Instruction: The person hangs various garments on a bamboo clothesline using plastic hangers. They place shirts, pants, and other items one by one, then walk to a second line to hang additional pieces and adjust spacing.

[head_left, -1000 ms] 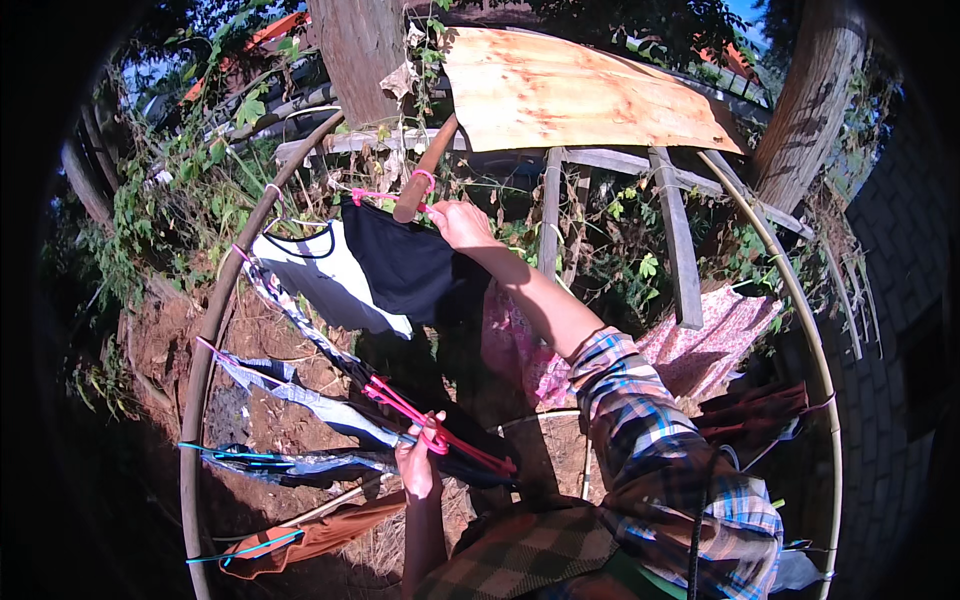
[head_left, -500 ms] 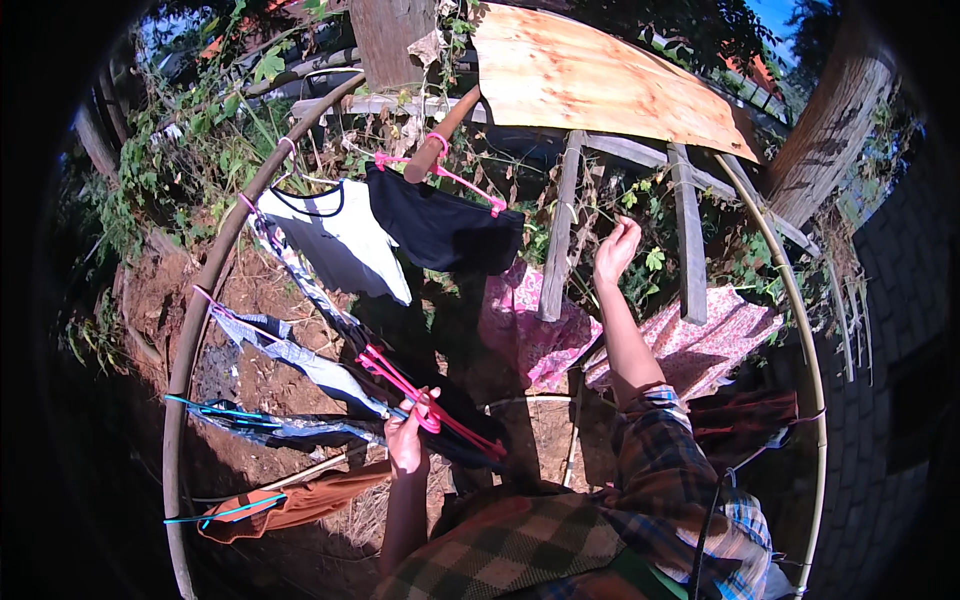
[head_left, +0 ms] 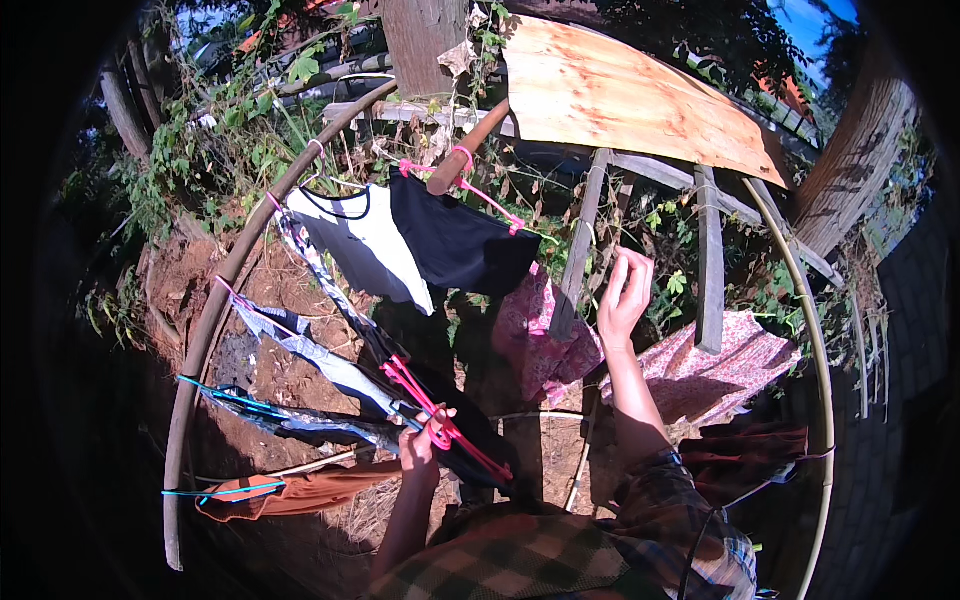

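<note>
My left hand [head_left: 421, 447] is closed around a bunch of bright pink hangers [head_left: 440, 425], low and left of centre. Dark clothing hangs around these hangers, partly in shadow. My right hand [head_left: 627, 300] is raised among the dry vines, between two grey wooden slats. Its fingers are curled with the tips pressed together; whether anything thin is between them I cannot make out. A white top with dark trim [head_left: 375, 245] and a black garment on a pink hanger [head_left: 465, 245] hang beyond my left hand. Below my right hand, a pink patterned cloth [head_left: 545, 345] hangs in part shade.
A bent wooden pole [head_left: 225, 280] on the left carries several hung clothes, including a brown garment [head_left: 320, 490]. A plywood sheet [head_left: 640, 95] lies across the back, beside a jutting round pole [head_left: 468, 148]. Another pink patterned cloth [head_left: 710, 370] and a curved pole [head_left: 805, 300] stand right.
The whole view has shifted, so the scene sits further right and lower. My right hand has come down a little from the vines, fingers more curled. My left hand still holds the pink hangers.
</note>
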Motion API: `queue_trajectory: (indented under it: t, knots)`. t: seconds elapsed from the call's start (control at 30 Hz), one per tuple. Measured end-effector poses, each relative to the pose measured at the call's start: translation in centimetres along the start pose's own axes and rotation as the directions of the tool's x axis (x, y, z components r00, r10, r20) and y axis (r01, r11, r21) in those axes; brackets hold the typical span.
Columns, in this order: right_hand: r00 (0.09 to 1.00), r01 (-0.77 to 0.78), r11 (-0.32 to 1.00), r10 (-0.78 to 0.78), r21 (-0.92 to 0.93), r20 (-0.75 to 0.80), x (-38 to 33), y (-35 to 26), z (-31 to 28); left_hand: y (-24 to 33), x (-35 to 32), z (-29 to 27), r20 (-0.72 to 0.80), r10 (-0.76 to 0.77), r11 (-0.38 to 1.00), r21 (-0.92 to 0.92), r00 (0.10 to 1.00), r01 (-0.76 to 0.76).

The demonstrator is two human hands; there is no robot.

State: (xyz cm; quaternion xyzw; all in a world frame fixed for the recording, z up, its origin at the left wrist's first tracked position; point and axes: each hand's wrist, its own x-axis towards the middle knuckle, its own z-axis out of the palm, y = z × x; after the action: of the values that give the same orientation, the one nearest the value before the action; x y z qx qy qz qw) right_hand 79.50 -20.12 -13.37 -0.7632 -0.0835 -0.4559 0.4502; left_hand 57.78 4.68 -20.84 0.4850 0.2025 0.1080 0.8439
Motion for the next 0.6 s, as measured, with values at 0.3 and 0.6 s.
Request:
queue_trajectory:
  t: [0.3, 0.6]
  knots:
    - [0.74, 0.133, 0.975, 0.021, -0.177, 0.672, 5.7, -3.7, 15.1, 0.0, -0.4, 0.0, -0.095, 0.023, 0.99, -0.136, 0.995, -0.036]
    - [0.882, 0.031, 0.98, 0.066, -0.197, 0.467, 3.8, -5.0, 11.7, 2.3, -1.2, 0.3, -0.076, 0.052, 0.993, -0.102, 0.996, -0.06]
